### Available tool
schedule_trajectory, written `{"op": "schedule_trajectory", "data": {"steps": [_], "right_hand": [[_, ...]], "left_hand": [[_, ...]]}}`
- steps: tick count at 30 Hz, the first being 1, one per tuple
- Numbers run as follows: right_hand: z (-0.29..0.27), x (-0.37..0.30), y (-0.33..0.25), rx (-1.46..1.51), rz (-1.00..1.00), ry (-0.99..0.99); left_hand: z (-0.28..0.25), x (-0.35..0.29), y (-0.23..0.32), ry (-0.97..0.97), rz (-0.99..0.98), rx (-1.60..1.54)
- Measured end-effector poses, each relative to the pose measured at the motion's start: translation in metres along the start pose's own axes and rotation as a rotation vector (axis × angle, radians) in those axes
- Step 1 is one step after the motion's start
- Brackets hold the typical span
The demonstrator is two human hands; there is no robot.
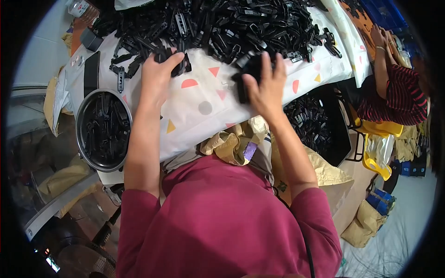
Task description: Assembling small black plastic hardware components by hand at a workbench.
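Observation:
A big heap of small, long black plastic parts (pixel 259 23) covers the far side of the table. My left hand (pixel 160 76) is at the heap's near left edge, its fingers curled around a few black parts (pixel 178 67) with the thumb across them. Part of those fingers is hidden behind the hand and the pieces. Farther right, my right hand (pixel 268 88) has its thumb and fingers spread. Blurred dark parts (pixel 244 81) lie against its thumb side, at the near edge of the heap.
A white tablecloth (pixel 204 88) with coloured shapes covers the table. At its left are a round metal bowl (pixel 79 139) of black parts, a dark phone (pixel 92 74) and a bottle (pixel 83 10). Below right stands a black crate (pixel 340 134) of parts. Another person (pixel 401 95) sits at right.

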State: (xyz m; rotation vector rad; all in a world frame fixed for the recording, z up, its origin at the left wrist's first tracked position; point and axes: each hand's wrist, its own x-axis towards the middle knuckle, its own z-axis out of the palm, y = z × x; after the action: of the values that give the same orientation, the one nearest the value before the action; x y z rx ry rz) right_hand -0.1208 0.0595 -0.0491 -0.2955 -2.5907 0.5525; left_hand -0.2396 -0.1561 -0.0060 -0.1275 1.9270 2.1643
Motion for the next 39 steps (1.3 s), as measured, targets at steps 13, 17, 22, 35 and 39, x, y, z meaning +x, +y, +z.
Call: {"op": "schedule_trajectory", "data": {"steps": [13,17,22,35,39], "right_hand": [[-0.008,0.009,-0.049,0.245,-0.283,-0.047],[-0.006,0.021,-0.072,-0.067,-0.505,-0.199],[-0.006,0.031,-0.064,-0.236,-0.505,-0.252],[-0.048,0.021,-0.087,1.431,0.278,-0.558],[-0.049,-0.001,-0.088,1.349,0.113,-0.596]], "left_hand": [[-0.027,-0.068,-0.004,-0.011,0.342,1.121],[-0.025,-0.077,-0.013,-0.128,0.511,1.386],[-0.032,-0.079,-0.013,-0.268,0.592,1.362],[-0.043,-0.069,0.009,-0.541,-0.337,-0.228],[-0.029,-0.072,0.007,-0.562,-0.189,-0.191]]}}
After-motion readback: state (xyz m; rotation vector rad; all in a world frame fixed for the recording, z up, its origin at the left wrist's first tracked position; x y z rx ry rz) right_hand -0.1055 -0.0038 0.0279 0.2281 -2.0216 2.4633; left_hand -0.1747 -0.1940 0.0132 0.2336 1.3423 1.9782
